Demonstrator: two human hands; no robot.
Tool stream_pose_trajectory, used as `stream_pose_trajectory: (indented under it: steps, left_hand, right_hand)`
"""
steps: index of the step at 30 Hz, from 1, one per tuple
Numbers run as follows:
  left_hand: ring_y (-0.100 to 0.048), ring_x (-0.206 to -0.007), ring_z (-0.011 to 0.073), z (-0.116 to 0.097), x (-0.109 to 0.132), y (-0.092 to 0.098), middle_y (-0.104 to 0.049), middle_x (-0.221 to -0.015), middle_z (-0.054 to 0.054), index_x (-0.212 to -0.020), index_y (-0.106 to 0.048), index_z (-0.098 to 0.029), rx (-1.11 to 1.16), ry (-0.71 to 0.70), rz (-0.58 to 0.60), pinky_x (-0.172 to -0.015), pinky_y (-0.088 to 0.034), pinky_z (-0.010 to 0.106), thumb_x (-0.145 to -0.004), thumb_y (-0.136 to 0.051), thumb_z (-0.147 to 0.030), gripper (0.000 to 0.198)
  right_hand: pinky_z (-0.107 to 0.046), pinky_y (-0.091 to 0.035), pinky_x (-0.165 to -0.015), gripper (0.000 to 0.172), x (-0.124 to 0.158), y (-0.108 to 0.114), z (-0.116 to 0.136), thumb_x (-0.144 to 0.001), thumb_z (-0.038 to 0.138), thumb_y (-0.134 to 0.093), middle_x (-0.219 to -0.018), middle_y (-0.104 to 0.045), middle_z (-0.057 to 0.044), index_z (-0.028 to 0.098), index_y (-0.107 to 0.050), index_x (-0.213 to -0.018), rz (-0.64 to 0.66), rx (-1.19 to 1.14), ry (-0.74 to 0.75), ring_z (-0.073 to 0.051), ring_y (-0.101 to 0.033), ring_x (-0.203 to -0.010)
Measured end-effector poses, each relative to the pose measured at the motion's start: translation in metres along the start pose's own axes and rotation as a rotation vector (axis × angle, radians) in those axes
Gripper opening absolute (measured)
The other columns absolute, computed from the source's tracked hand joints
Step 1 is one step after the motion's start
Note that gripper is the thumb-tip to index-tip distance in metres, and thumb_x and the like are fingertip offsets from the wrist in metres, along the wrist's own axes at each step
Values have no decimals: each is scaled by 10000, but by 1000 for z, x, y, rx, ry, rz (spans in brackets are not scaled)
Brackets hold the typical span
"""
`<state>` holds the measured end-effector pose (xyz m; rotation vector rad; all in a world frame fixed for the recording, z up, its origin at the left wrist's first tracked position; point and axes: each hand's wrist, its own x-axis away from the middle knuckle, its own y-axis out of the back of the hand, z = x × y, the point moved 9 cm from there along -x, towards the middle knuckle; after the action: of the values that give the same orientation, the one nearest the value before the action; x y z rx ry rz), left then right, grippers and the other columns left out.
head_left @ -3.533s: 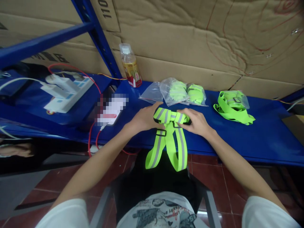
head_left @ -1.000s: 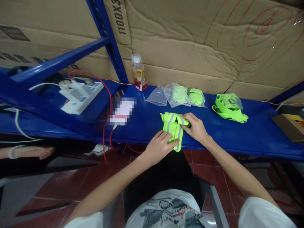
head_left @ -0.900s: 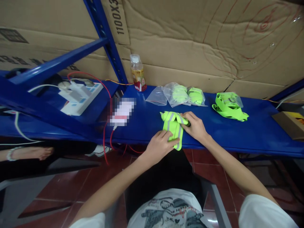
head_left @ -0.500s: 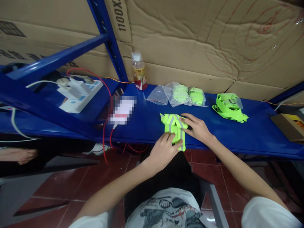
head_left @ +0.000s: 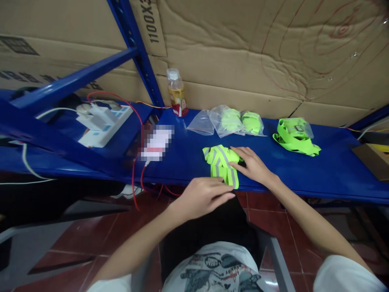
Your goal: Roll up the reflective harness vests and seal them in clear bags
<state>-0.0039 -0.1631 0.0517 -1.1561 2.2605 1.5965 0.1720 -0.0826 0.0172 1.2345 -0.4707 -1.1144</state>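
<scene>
A neon-yellow reflective strap [head_left: 221,157] with grey bands lies loosely folded at the front edge of the blue shelf [head_left: 185,162]. Its lower folds reach down to that edge. My right hand [head_left: 251,163] grips the bundle's right end between thumb and fingers, where a small dark piece shows. Just below the folds is my left hand [head_left: 206,196], fingers stretched out and holding nothing. Behind the bundle are two neon-yellow rolls in clear plastic bags [head_left: 231,120] and an empty-looking clear bag [head_left: 202,123]. To the right sits another neon strap [head_left: 293,140], loosely looped.
At the back stands a drink bottle [head_left: 177,95] beside a blue upright post [head_left: 136,48]. A blurred-out white device [head_left: 156,144] with a red cable lies left. A white power strip [head_left: 105,125] with plugs is farther left; an open cardboard box [head_left: 372,160] is far right.
My left hand has come off the strap's lower folds and moved down and left, its fingers straightening. The bundle's folds have shifted slightly; my right hand stays at its right end.
</scene>
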Motion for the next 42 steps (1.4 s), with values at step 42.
stream_pose_trajectory:
  steps: [42]
  left_hand:
    - [-736, -1085, 289, 106, -36, 7, -763, -1166, 134, -1362, -633, -174, -74, 80, 183, -941, -559, 385, -1078, -595, -470, 413]
  right_hand:
    - [-555, -612, -960, 433, 9, 22, 30, -992, 378, -759, -1298, -765, -137, 272, -595, -1379, -248, 119, 281, -358, -744, -1161]
